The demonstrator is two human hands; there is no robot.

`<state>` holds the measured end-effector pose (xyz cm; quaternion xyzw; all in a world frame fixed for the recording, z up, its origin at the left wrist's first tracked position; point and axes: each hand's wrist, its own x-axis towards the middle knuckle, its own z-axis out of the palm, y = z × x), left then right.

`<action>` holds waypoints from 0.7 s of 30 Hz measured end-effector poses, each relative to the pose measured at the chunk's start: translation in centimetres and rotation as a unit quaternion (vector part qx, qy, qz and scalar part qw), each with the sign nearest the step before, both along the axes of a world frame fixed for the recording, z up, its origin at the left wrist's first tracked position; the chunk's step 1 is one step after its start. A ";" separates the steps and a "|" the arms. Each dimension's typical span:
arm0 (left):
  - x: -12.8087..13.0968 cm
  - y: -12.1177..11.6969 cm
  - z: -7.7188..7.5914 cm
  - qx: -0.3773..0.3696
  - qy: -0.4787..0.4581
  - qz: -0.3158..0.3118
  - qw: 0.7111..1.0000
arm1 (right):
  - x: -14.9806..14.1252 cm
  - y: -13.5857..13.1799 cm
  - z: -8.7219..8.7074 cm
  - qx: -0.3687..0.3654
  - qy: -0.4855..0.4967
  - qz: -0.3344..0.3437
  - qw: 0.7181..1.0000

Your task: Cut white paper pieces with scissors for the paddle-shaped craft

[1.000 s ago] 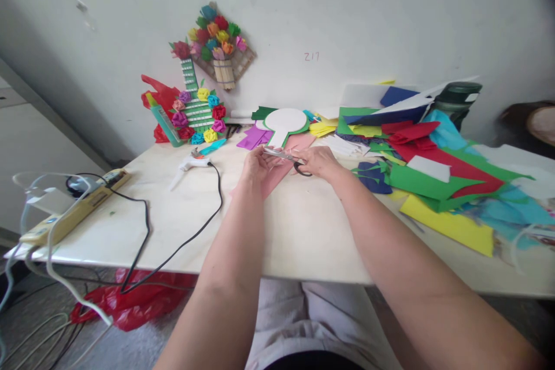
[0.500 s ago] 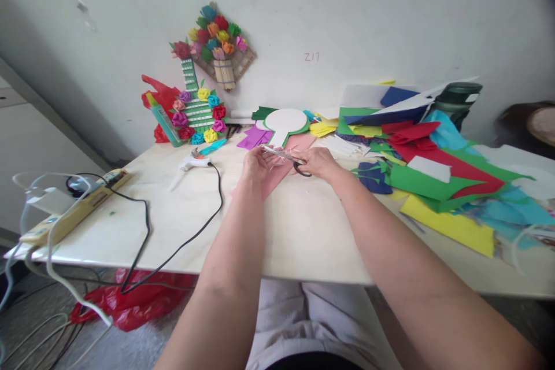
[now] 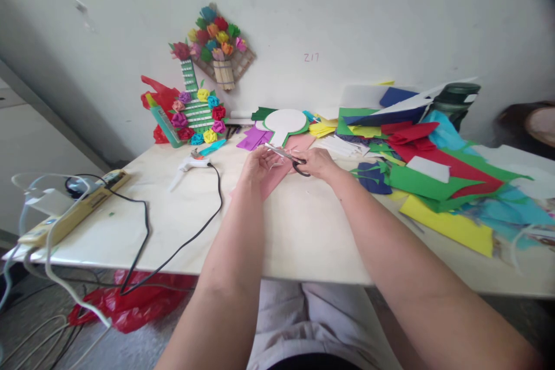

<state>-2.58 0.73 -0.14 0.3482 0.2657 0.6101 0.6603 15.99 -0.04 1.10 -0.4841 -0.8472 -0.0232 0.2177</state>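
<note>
My right hand [image 3: 319, 163] grips a pair of scissors [image 3: 300, 169] by the black handles, with the metal blades pointing left. Across the blades, my left hand [image 3: 256, 163] has its fingers curled, palm turned up. Something thin and pale shows between its fingers and the blades, too small to make out. Beneath both hands a sheet of pink paper [image 3: 274, 182] lies on the table. Just beyond them is a white round shape with a green border and a stem [image 3: 285, 121]. Purple paper [image 3: 254, 139] lies to its left.
A white glue gun [image 3: 191, 165] and its black cord lie left, near a power strip [image 3: 73, 211]. A glue bottle [image 3: 165, 120] leans beside a flower-trimmed green guitar shape [image 3: 199, 113]. Coloured paper scraps [image 3: 433, 179] and a dark green bottle [image 3: 455, 101] crowd the right.
The scissors and my fingers have shifted very slightly against each other. Everything on the table stays where it was.
</note>
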 end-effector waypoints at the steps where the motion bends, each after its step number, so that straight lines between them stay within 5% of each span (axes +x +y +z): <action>1: 0.0 0.0 -0.1 0.012 0.002 0.001 1.000 | 0.0 0.0 -0.1 -0.005 0.012 0.001 1.000; 11: 0.1 0.0 -0.3 0.049 0.006 0.011 0.999 | -0.4 0.4 -0.8 -0.086 0.114 0.031 0.989; 21: 0.0 0.4 -0.4 0.025 -0.012 0.040 0.999 | -1.1 -0.9 0.1 -0.029 0.078 -0.020 0.996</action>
